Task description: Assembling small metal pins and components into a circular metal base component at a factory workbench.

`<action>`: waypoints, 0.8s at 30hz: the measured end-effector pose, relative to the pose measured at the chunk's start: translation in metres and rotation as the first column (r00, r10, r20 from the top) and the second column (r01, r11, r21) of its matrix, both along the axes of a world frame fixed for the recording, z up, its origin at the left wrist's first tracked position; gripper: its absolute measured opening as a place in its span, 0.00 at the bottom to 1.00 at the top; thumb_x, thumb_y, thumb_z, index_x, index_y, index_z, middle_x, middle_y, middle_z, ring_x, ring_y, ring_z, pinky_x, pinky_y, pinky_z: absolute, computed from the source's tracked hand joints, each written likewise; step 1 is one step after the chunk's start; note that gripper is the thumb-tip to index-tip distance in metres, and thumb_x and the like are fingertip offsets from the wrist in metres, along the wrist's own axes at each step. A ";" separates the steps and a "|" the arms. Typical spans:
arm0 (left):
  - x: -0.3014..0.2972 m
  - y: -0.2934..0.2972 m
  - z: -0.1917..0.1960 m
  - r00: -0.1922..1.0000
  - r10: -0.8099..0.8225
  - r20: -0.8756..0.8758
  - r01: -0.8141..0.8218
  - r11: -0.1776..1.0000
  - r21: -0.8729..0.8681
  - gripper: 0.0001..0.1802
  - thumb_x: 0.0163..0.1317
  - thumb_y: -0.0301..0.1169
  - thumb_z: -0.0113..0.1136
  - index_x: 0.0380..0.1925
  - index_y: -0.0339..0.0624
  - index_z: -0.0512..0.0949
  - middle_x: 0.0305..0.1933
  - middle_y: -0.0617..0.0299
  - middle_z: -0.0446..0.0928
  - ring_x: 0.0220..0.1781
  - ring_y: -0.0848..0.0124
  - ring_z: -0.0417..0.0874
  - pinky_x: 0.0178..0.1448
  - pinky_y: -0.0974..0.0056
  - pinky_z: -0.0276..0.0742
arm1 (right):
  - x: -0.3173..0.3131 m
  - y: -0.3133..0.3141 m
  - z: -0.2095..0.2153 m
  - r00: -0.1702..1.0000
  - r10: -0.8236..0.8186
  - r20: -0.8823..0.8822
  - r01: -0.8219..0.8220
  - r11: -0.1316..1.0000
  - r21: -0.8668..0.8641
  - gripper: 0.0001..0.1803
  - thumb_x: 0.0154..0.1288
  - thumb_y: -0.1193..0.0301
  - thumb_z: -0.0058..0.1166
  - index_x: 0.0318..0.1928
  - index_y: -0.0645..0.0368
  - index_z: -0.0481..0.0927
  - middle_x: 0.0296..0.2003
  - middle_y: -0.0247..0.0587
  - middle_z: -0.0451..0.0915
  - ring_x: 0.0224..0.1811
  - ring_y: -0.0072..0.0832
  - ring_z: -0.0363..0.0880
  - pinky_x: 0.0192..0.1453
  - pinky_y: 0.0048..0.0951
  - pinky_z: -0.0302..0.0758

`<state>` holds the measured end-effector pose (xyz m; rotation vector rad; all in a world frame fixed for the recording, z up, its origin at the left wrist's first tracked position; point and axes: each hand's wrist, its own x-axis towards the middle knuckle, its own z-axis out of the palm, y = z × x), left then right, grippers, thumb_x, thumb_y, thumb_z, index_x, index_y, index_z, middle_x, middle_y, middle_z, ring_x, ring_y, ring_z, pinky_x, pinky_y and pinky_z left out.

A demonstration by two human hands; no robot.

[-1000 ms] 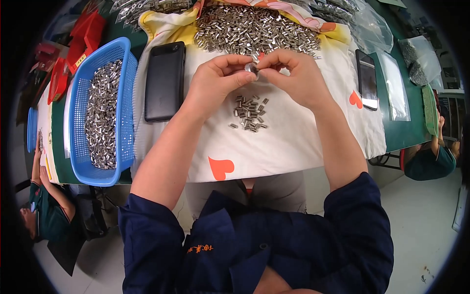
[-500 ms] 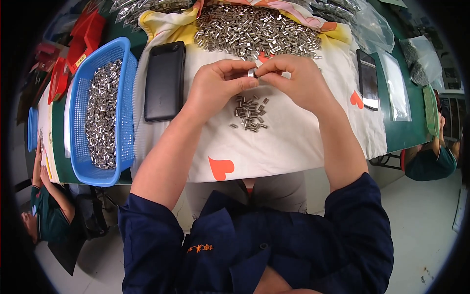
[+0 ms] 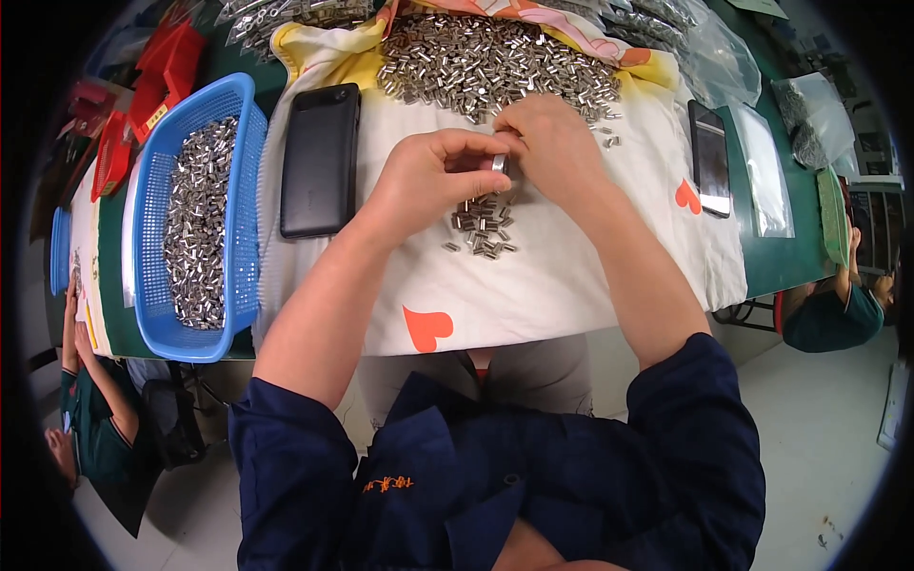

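My left hand point(image 3: 427, 178) pinches a short, shiny metal cylinder point(image 3: 499, 164) between thumb and forefinger. Just right of it is my right hand point(image 3: 552, 149), its fingers curled and bent inward; what they hold, if anything, is hidden. Below both hands a small heap of metal cylinders point(image 3: 486, 230) lies on the white cloth point(image 3: 562, 285), partly covered by my left fingertips. Beyond the hands spreads a large heap of the same cylinders point(image 3: 495, 62), with a few loose ones point(image 3: 610, 141) at its right edge.
A blue plastic basket point(image 3: 244, 190) full of metal pieces stands at the left. Beside it lies a black phone-like device point(image 3: 321, 162). Another phone point(image 3: 709, 157) and clear plastic bags point(image 3: 762, 171) are at the right. Other people sit at far left and far right.
My right hand has moved away from the cylinder, slightly up, and its fingers have curled in. My left hand has come slightly down and right, still pinching the cylinder.
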<state>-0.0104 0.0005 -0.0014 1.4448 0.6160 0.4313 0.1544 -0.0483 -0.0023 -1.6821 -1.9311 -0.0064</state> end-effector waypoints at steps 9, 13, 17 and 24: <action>0.001 0.007 -0.005 0.969 0.160 0.189 -0.124 0.974 -0.192 0.15 0.50 0.21 0.61 0.40 0.35 0.74 0.36 0.61 0.77 0.36 0.76 0.77 0.41 0.73 0.74 | 0.006 -0.008 0.006 0.998 -0.017 0.055 0.021 0.997 -0.075 0.04 0.47 0.74 0.52 0.25 0.62 0.75 0.23 0.42 0.74 0.32 0.40 0.71 0.39 0.37 0.68; 0.001 0.009 -0.006 0.962 0.172 0.213 -0.125 0.968 -0.218 0.15 0.50 0.21 0.60 0.41 0.35 0.74 0.36 0.62 0.77 0.36 0.77 0.77 0.41 0.74 0.73 | 0.004 -0.010 0.014 0.984 -0.090 -0.151 0.067 0.987 -0.148 0.05 0.49 0.72 0.51 0.25 0.61 0.75 0.25 0.40 0.76 0.29 0.34 0.75 0.35 0.32 0.70; 0.000 0.006 -0.004 0.955 0.189 0.228 -0.140 0.966 -0.217 0.15 0.50 0.22 0.60 0.41 0.34 0.74 0.36 0.62 0.77 0.36 0.77 0.77 0.41 0.74 0.72 | -0.001 -0.017 0.028 0.776 -0.042 -0.629 -0.100 0.977 -0.189 0.06 0.50 0.73 0.53 0.30 0.61 0.77 0.26 0.36 0.78 0.27 0.23 0.75 0.32 0.23 0.71; -0.002 0.007 -0.006 0.968 0.159 0.193 -0.127 0.978 -0.168 0.16 0.50 0.22 0.61 0.41 0.34 0.74 0.36 0.61 0.77 0.36 0.77 0.77 0.42 0.74 0.72 | -0.007 -0.022 0.036 0.824 -0.040 -0.565 -0.092 0.975 -0.203 0.06 0.49 0.75 0.54 0.30 0.63 0.77 0.26 0.35 0.78 0.26 0.21 0.74 0.32 0.22 0.72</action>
